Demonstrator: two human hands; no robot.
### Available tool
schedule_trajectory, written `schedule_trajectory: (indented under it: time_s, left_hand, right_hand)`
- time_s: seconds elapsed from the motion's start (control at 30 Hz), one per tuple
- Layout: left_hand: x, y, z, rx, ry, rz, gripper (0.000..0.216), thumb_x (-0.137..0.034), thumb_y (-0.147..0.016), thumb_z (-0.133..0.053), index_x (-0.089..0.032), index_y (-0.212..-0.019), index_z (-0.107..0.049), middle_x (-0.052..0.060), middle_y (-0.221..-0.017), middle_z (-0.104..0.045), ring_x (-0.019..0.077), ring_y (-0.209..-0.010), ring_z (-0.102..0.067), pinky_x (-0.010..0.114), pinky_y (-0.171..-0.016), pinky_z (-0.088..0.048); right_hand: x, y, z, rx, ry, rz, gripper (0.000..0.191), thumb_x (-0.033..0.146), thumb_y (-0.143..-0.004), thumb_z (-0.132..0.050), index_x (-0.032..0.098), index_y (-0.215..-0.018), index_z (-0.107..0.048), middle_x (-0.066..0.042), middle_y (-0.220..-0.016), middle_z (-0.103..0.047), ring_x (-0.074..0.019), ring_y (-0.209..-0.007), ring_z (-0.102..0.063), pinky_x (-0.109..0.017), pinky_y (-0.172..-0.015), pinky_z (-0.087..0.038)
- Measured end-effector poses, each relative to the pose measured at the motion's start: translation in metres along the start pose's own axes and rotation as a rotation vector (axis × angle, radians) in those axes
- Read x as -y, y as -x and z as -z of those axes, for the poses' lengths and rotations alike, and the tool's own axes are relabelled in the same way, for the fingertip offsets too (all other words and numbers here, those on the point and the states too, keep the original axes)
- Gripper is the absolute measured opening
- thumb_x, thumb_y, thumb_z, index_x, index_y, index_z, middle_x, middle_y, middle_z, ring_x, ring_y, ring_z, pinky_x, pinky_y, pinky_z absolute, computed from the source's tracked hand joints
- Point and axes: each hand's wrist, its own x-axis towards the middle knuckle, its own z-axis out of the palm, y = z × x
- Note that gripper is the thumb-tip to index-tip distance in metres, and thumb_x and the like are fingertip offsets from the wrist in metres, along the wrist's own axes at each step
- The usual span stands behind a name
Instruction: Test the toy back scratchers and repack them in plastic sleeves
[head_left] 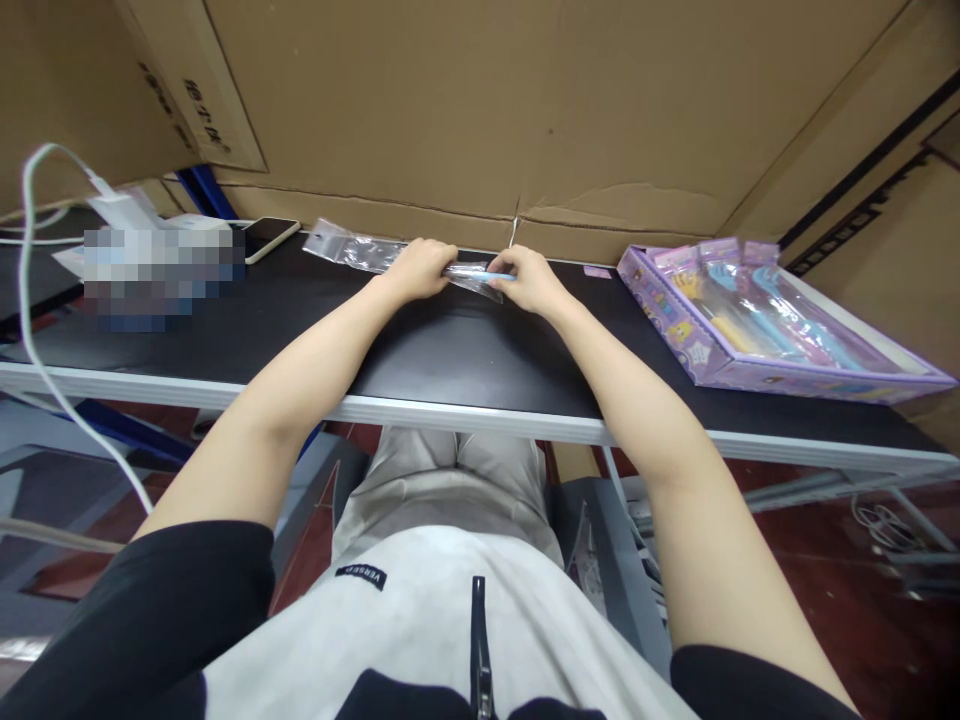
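A long clear plastic bag (352, 249) lies across the back of the black table, its hang-hole end pointing left. My left hand (421, 270) is closed over the bag near its right end and presses it to the table. At that end my right hand (528, 280) pinches a thin light-blue stick (501, 276) between thumb and fingers. The stick lies in line with the bag's mouth. How much of it is inside the bag is hidden by my hands.
On the right stands an open purple box (697, 350) with several bagged, coloured long-handled things. A phone (271, 238) lies at the back left, beside a white charger (131, 212) with a looping cable (30, 290). Cardboard walls (450, 110) enclose the black table (480, 360).
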Motion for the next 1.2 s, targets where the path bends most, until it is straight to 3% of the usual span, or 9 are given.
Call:
schedule_trajectory:
  time_s: [0.1, 0.2, 0.3, 0.4, 0.5, 0.67, 0.9, 1.03, 1.2]
  left_hand:
    - [-0.006, -0.002, 0.0, 0.0, -0.002, -0.011, 0.03, -0.018, -0.082, -0.06, -0.019, -0.106, -0.078, 0.017, -0.1, -0.079, 0.0374, -0.106, -0.074, 0.045, -0.094, -0.055]
    - [-0.003, -0.002, -0.001, 0.002, -0.008, 0.011, 0.028, -0.018, -0.083, -0.06, -0.02, -0.105, -0.077, 0.016, -0.102, -0.08, 0.037, -0.106, -0.074, 0.043, -0.091, -0.054]
    - [0.008, -0.001, -0.003, 0.016, -0.019, 0.052, 0.027, -0.017, -0.084, -0.059, -0.02, -0.105, -0.076, 0.016, -0.107, -0.08, 0.037, -0.107, -0.074, 0.043, -0.092, -0.054]
    - [0.017, 0.001, -0.004, 0.02, -0.017, 0.081, 0.028, -0.017, -0.084, -0.059, -0.02, -0.106, -0.076, 0.016, -0.106, -0.08, 0.0366, -0.107, -0.074, 0.043, -0.092, -0.054]
    - [0.016, 0.001, -0.004, 0.018, -0.004, 0.072, 0.029, -0.017, -0.084, -0.058, -0.021, -0.107, -0.076, 0.014, -0.106, -0.08, 0.0353, -0.108, -0.074, 0.042, -0.093, -0.054]
    - [0.0, -0.001, 0.0, -0.002, 0.001, 0.0, 0.033, -0.017, -0.084, -0.057, -0.019, -0.111, -0.077, 0.017, -0.107, -0.08, 0.0375, -0.108, -0.074, 0.044, -0.093, -0.054]
    - [-0.002, -0.003, -0.001, -0.023, 0.012, -0.015, 0.03, -0.016, -0.088, -0.057, -0.016, -0.111, -0.075, 0.018, -0.11, -0.08, 0.0356, -0.109, -0.075, 0.041, -0.093, -0.054]
    - [0.0, -0.002, -0.001, -0.042, 0.013, -0.037, 0.03, -0.015, -0.087, -0.056, -0.017, -0.11, -0.076, 0.016, -0.106, -0.08, 0.0344, -0.106, -0.075, 0.04, -0.092, -0.054]
    - [-0.005, 0.0, 0.004, 0.007, -0.002, -0.028, 0.033, -0.013, -0.087, -0.056, -0.016, -0.113, -0.076, 0.018, -0.11, -0.079, 0.036, -0.109, -0.074, 0.043, -0.096, -0.054]
  right_hand:
    - [0.001, 0.0, -0.003, -0.008, -0.06, -0.012, 0.017, 0.021, -0.074, -0.09, 0.023, -0.079, -0.073, -0.008, -0.112, -0.076, -0.0307, -0.121, -0.065, -0.047, -0.119, -0.047]
    - [0.0, -0.002, 0.008, 0.004, -0.109, -0.066, 0.024, 0.017, -0.068, -0.095, 0.022, -0.075, -0.072, -0.009, -0.102, -0.078, -0.0329, -0.12, -0.068, -0.049, -0.119, -0.048]
    - [-0.005, -0.003, 0.022, 0.057, -0.13, -0.156, 0.027, 0.018, -0.066, -0.098, 0.022, -0.069, -0.071, -0.009, -0.086, -0.077, -0.033, -0.107, -0.074, -0.051, -0.112, -0.053]
    - [-0.01, -0.003, 0.028, 0.078, -0.101, -0.192, 0.028, 0.029, -0.072, -0.099, 0.022, -0.07, -0.072, -0.007, -0.078, -0.076, -0.0299, -0.092, -0.076, -0.052, -0.102, -0.06]
    - [-0.009, -0.003, 0.025, 0.101, -0.062, -0.153, 0.031, 0.04, -0.075, -0.098, 0.021, -0.072, -0.074, -0.006, -0.076, -0.076, -0.0283, -0.09, -0.076, -0.051, -0.101, -0.061]
    - [0.006, 0.002, 0.013, 0.133, -0.109, -0.112, 0.029, 0.035, -0.08, -0.097, 0.02, -0.074, -0.073, -0.003, -0.066, -0.072, -0.0261, -0.086, -0.076, -0.046, -0.1, -0.059]
    - [0.012, 0.003, 0.007, 0.195, -0.279, -0.058, 0.032, 0.035, -0.087, -0.096, 0.02, -0.083, -0.068, -0.002, -0.068, -0.073, -0.017, -0.066, -0.068, -0.033, -0.076, -0.058]
    - [0.001, -0.005, 0.003, 0.189, -0.234, 0.008, 0.037, 0.033, -0.087, -0.096, 0.019, -0.082, -0.062, 0.001, -0.063, -0.066, -0.0111, -0.058, -0.059, -0.023, -0.06, -0.048]
    - [-0.002, -0.006, -0.004, 0.201, -0.171, 0.064, 0.045, 0.041, -0.087, -0.096, 0.019, -0.079, -0.057, 0.004, -0.06, -0.061, -0.0071, -0.051, -0.053, -0.02, -0.054, -0.041]
